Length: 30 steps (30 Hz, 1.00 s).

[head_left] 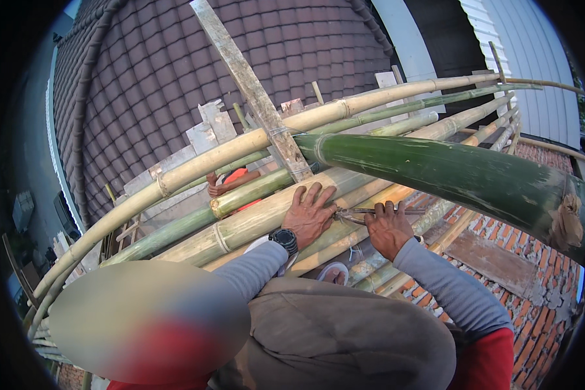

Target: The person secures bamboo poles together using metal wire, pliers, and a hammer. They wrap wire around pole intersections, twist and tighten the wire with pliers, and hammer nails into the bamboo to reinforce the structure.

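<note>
Bamboo poles point(260, 224) close together; tiled roof point(156, 84) beyond; brickwork point(533, 341) lower right.

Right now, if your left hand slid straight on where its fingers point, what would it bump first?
The left hand would probably meet the big green bamboo pole first. The pole may sit higher, though, so the hand could slip underneath; one picture can't settle that.

Ringed pole point(250, 221) pale straw-yellow; thick pole point(422, 172) deep green; roof tiles point(240, 58) purplish-brown, gridded; sleeves point(445, 283) grey; bricks point(534, 344) orange-red.
</note>
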Motion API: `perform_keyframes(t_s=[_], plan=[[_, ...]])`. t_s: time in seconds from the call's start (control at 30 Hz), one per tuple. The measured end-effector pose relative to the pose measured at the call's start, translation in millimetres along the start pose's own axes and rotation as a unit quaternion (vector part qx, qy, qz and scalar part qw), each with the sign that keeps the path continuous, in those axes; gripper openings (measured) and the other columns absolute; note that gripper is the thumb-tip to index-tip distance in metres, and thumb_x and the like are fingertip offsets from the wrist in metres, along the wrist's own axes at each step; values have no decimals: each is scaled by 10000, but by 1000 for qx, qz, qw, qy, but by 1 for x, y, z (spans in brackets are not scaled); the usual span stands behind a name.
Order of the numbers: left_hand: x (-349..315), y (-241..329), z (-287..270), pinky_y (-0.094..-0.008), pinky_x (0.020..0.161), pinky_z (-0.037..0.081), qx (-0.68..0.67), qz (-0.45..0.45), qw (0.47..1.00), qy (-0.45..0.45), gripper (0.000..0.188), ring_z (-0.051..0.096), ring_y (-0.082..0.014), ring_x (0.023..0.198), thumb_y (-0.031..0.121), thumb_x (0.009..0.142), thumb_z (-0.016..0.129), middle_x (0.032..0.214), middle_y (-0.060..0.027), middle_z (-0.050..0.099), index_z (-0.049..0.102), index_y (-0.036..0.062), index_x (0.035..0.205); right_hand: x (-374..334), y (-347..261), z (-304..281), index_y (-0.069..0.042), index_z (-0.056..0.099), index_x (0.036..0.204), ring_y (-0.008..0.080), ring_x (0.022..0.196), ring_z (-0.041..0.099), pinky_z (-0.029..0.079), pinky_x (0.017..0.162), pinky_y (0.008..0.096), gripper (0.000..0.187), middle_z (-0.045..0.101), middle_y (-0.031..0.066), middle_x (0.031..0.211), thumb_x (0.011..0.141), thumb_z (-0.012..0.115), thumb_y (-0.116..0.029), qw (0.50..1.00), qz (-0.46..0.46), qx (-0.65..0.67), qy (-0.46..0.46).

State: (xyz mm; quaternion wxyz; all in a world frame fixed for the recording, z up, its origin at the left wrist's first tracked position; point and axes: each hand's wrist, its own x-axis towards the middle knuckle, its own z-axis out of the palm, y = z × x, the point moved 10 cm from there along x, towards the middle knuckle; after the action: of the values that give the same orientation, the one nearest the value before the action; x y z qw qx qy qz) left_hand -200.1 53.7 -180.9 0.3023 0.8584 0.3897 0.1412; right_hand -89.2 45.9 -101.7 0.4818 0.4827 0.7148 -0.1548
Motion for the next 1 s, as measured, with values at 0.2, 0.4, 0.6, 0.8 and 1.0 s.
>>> perform_keyframes(t_s=[0.2,0.4,0.6,0.8,1.0], plan=[[0,0,0,-545,1156,256,9,-2,1000,9,393,352,-309,1418,408,904,687,1508,-43,439,662,237,1257,3,-4,13,17,553,1135,397,944,703,557,840,505,242,679,226,957,1018,464,-175,991,1,125,-45],[1,-1,1,-536,1159,263,4,-10,1000,-7,415,349,-297,1420,420,893,697,1508,-24,435,656,244,1267,11,-2,53,70,571,1050,317,776,737,597,729,413,480,711,204,869,909,762,-347,946,-50,304,-101],[3,-2,-2,-533,1165,257,20,-8,1000,-4,437,339,-292,1429,435,888,702,1516,-17,431,650,252,1282,-8,-30,99,-14,615,941,158,667,691,614,596,357,367,681,97,778,886,832,-305,578,72,745,-325],[2,-1,2,-551,1179,244,-8,-20,1000,-18,448,320,-299,1452,416,921,657,1538,-28,407,618,202,1313,-15,15,18,16,482,1304,372,1047,681,530,935,532,579,678,236,1105,933,710,-366,988,8,155,-15],[2,-1,0,-521,1171,242,17,-21,1000,7,433,337,-279,1430,432,878,707,1501,-3,442,653,245,1264,-31,23,4,52,572,1181,365,834,696,549,733,488,435,687,213,912,1024,554,-353,996,-5,-3,90]])
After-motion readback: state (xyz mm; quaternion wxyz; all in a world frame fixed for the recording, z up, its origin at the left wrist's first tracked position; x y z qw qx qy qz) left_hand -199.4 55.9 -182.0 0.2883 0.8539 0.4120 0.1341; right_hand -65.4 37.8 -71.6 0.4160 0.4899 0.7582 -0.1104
